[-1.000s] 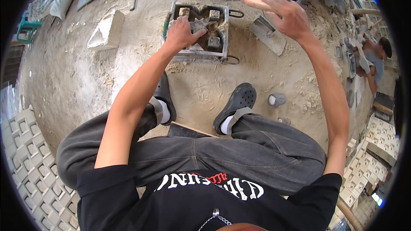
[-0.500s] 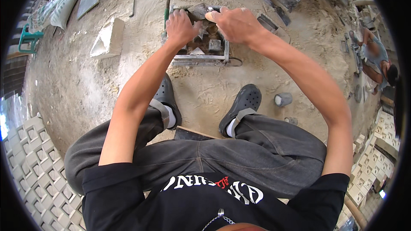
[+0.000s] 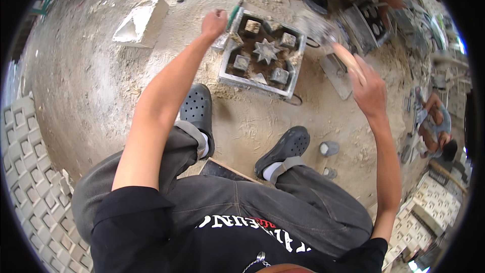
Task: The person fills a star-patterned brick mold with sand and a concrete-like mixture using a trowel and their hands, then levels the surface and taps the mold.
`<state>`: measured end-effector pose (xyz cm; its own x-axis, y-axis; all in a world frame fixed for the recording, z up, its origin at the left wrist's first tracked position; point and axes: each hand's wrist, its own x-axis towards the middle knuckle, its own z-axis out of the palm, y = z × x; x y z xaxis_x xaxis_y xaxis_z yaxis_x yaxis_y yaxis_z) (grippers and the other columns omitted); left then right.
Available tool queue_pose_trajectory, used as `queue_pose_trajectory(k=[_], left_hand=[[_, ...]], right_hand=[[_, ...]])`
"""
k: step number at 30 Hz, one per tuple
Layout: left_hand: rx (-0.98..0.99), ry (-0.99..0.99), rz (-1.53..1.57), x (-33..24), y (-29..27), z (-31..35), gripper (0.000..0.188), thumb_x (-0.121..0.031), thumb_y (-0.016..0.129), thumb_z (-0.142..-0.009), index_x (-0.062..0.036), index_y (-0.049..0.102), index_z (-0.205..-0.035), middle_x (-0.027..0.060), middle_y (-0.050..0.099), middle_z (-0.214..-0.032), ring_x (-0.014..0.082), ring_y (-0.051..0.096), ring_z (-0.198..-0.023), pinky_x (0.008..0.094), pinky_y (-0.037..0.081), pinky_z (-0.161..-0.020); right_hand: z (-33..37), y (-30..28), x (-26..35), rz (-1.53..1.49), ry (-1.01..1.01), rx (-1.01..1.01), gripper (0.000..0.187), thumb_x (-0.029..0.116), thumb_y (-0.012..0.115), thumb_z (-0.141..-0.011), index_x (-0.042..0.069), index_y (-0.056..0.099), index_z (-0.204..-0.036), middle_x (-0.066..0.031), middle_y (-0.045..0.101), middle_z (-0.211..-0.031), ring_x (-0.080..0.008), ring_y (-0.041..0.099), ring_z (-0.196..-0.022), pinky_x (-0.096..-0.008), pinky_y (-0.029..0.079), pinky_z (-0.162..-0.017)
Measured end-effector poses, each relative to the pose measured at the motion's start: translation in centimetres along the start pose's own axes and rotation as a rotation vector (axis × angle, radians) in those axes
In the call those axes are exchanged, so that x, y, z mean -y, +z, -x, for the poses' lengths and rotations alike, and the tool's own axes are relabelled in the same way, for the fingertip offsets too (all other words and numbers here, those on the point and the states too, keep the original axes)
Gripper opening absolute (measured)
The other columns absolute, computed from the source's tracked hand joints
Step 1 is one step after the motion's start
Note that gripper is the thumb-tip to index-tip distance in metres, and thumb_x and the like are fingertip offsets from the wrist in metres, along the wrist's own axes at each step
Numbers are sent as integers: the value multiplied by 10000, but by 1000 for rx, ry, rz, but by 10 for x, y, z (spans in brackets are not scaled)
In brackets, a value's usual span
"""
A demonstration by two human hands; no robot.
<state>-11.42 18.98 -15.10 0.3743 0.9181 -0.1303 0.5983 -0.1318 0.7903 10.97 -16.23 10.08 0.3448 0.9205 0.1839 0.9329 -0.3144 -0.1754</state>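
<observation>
A square metal mould (image 3: 230,68) lies on the sandy ground in front of my feet, with a star-shaped core and several small blocks inside it. My left hand (image 3: 214,23) is closed on the mould's far left corner, beside a green rod (image 3: 234,13). My right hand (image 3: 369,88) is raised to the right of the mould and grips the wooden handle (image 3: 346,56) of a tool. The tool's head (image 3: 316,26) is motion-blurred above the mould's right far corner.
A white wedge-shaped block (image 3: 139,20) lies at the far left. More moulds and tools (image 3: 356,17) crowd the far right, where another person (image 3: 435,127) crouches. Patterned blocks are stacked at the left (image 3: 25,172) and lower right (image 3: 429,207). A small cup (image 3: 329,148) stands by my right foot.
My right hand has come off the mould and swung out to the right with the wooden-handled tool. My left hand stays at the mould's left side.
</observation>
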Motion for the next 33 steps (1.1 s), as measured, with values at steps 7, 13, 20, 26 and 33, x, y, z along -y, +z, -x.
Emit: queue_pose_trajectory(k=[7, 13, 20, 26, 33], left_hand=[[-50, 351, -41, -41, -5, 50, 222, -187, 530, -869, -48, 685, -947, 117, 655, -1074, 305, 607, -968, 387, 475, -853], [-48, 587, -420, -69, -13, 49, 291, -312, 571, -887, -80, 702, -1005, 99, 587, -1237, 313, 564, -1077, 440, 463, -889], [139, 470, -920, -100, 13, 50, 673, -622, 373, -927, -49, 721, -992, 226, 432, -1415, 387, 411, -1302, 460, 336, -1058], [194, 336, -568, -70, 28, -2, 759, -663, 369, -913, 11, 718, -916, 265, 626, -1142, 341, 565, -1146, 405, 412, -977], [132, -8, -185, -4, 4, -31, 456, -376, 568, -900, 10, 637, -1133, 161, 686, -958, 234, 632, -872, 358, 470, -797]], right_hand=[[92, 30, -106, 59, 475, 205, 316, 222, 571, -926, 32, 625, -1173, -228, 662, -1019, -388, 642, -924, -403, 503, -792], [176, -4, -126, 12, 697, 271, 339, 269, 573, -925, 34, 633, -1161, -234, 653, -932, -353, 643, -861, -389, 486, -746], [298, -13, -177, -145, 1208, 167, 361, 326, 561, -924, 17, 680, -1066, -123, 665, -752, -180, 598, -602, -329, 455, -577], [360, 48, -232, -546, 1669, -223, 315, 296, 535, -928, 37, 683, -1026, -51, 635, -722, -107, 520, -529, -290, 401, -459], [363, 106, -265, -936, 1672, -658, 152, 186, 526, -918, 67, 577, -998, -21, 528, -690, -113, 451, -483, -260, 395, -428]])
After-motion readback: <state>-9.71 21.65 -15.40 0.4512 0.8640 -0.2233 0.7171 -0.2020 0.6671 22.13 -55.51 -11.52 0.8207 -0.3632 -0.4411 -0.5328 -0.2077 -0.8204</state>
